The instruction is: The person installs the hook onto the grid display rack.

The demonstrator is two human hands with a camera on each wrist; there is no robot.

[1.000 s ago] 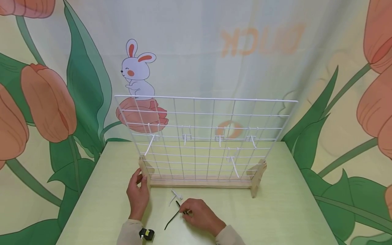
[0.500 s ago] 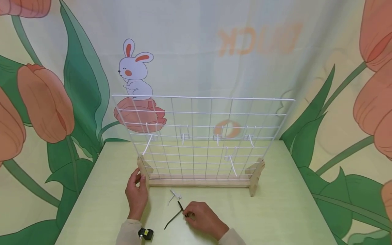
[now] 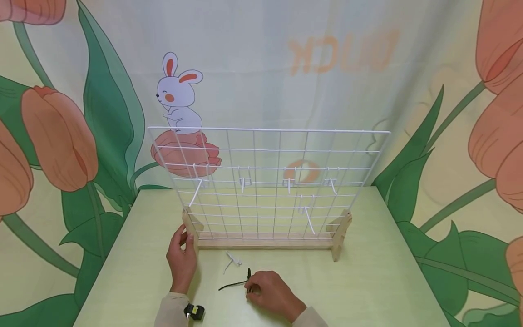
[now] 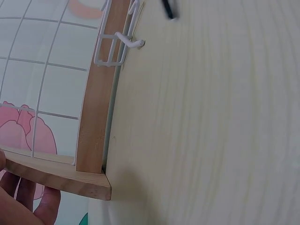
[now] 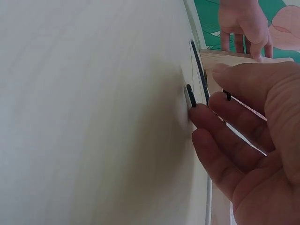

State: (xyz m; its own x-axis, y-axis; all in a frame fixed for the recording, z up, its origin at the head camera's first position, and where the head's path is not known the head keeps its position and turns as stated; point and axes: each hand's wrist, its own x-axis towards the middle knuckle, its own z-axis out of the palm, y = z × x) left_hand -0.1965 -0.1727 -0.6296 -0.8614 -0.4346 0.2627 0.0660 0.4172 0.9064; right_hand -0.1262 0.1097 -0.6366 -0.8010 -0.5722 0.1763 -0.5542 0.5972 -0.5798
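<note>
Near the table's front, my right hand pinches a black wire display hook between thumb and fingers, its long prong pointing left. In the right wrist view, black ends of the hook stick out past the fingertips, the rest partly covered. My left hand grips the left end of the wooden stand, fingers on the outer side of the wood in the left wrist view. On the table between the hands lies a white display hook.
A white wire grid panel rises from the stand. Several white hooks hang on it, one lower than the others. The table meets a printed curtain at the back. A black device sits at the left wrist.
The black hook has turned in my right hand, its long prong swinging up toward level. The right hand has shifted slightly right. My left hand keeps its grip on the stand.
</note>
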